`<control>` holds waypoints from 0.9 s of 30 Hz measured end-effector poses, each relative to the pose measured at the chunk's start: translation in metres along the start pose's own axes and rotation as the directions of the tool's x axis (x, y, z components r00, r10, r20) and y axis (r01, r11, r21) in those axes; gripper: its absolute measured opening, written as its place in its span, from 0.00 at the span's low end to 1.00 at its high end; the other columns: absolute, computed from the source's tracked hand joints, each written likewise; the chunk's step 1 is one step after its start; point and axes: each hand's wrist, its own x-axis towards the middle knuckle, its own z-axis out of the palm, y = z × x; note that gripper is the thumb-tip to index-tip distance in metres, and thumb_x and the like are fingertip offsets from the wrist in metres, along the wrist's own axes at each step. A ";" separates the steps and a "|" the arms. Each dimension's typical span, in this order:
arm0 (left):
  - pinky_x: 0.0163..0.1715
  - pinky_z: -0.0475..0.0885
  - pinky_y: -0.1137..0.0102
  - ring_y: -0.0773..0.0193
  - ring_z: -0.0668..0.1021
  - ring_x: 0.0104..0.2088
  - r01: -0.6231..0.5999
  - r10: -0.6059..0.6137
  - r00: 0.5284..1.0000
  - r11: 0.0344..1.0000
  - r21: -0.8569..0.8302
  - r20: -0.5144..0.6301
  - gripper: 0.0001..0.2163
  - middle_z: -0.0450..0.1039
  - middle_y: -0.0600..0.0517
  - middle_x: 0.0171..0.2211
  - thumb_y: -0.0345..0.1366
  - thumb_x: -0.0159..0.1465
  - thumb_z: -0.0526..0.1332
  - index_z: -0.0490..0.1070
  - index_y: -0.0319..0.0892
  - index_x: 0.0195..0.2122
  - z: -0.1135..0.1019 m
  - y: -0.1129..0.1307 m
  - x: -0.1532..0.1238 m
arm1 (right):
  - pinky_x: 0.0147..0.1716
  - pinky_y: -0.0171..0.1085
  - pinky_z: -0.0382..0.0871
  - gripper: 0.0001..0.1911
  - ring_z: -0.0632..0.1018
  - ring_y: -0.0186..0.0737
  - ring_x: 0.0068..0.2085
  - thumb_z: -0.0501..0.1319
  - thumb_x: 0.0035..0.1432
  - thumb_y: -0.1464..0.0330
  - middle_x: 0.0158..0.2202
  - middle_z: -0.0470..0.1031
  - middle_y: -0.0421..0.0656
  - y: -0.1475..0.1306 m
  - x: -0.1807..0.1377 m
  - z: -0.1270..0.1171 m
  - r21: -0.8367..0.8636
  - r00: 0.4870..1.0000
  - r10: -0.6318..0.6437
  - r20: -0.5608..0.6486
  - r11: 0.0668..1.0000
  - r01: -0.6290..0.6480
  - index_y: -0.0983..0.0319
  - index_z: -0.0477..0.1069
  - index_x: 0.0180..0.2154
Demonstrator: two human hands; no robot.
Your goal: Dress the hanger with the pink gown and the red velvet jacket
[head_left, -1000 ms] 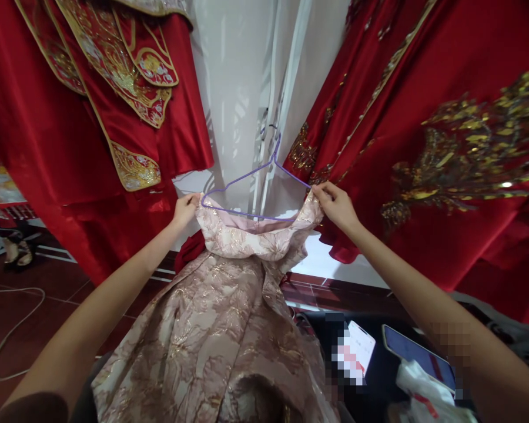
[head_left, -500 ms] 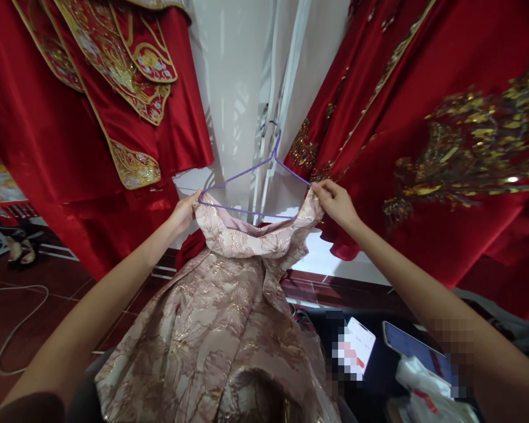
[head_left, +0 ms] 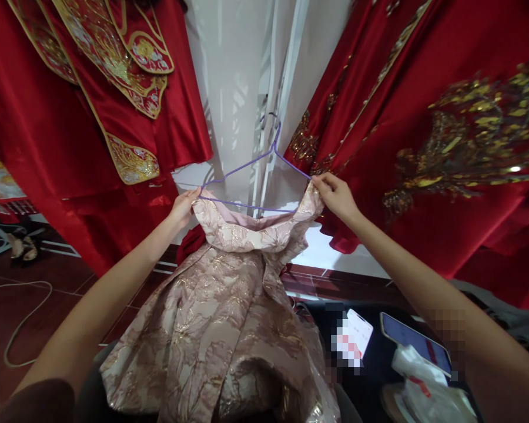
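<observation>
A pale pink and gold brocade dress [head_left: 211,305] is spread across my lap, its neckline held up on a thin purple hanger [head_left: 249,160]. My left hand [head_left: 185,208] pinches the dress's left shoulder edge at the hanger's left corner. At the opposite corner, my right hand [head_left: 336,195] grips the right shoulder edge together with the hanger's end. Between the two hands the neckline sags below the hanger's bottom bar. The hanger's dark hook points away from me, towards the white wall.
Red embroidered garments [head_left: 176,106] hang at left, and a red gown [head_left: 423,235] with gold sequins hangs at right. On a dark surface at lower right lie phones [head_left: 417,341] and a plastic bag [head_left: 423,376]. A white cable [head_left: 26,320] and shoes [head_left: 24,247] are on the floor.
Both hands keep their hold on the dress and hanger. The view has shifted slightly, so the hanger and dress appear a little higher.
</observation>
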 end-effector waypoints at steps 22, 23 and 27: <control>0.29 0.65 0.75 0.72 0.70 0.25 -0.154 0.205 0.848 0.978 0.143 -0.489 0.10 0.69 0.57 0.24 0.39 0.52 0.66 0.67 0.40 0.26 0.004 -0.006 -0.006 | 0.30 0.37 0.64 0.22 0.71 0.39 0.29 0.52 0.56 0.47 0.26 0.71 0.41 -0.003 -0.001 -0.001 -0.033 0.999 -0.009 0.035 0.999 0.010 0.59 0.69 0.29; 0.29 0.65 0.75 0.72 0.70 0.26 -0.178 0.239 0.847 0.969 0.170 -0.475 0.10 0.69 0.57 0.24 0.39 0.52 0.66 0.67 0.40 0.26 0.005 -0.004 -0.007 | 0.30 0.37 0.64 0.22 0.71 0.39 0.29 0.52 0.56 0.47 0.26 0.71 0.41 -0.003 -0.001 -0.001 -0.029 0.999 -0.006 0.035 1.000 0.007 0.59 0.69 0.29; 0.29 0.65 0.74 0.71 0.70 0.26 -0.221 0.315 0.858 0.939 0.262 -0.405 0.10 0.69 0.56 0.24 0.41 0.51 0.67 0.69 0.40 0.26 0.002 0.001 -0.006 | 0.30 0.37 0.64 0.22 0.70 0.39 0.29 0.53 0.55 0.47 0.26 0.71 0.40 -0.001 -0.001 0.000 -0.018 0.999 -0.003 0.038 1.000 0.004 0.59 0.69 0.30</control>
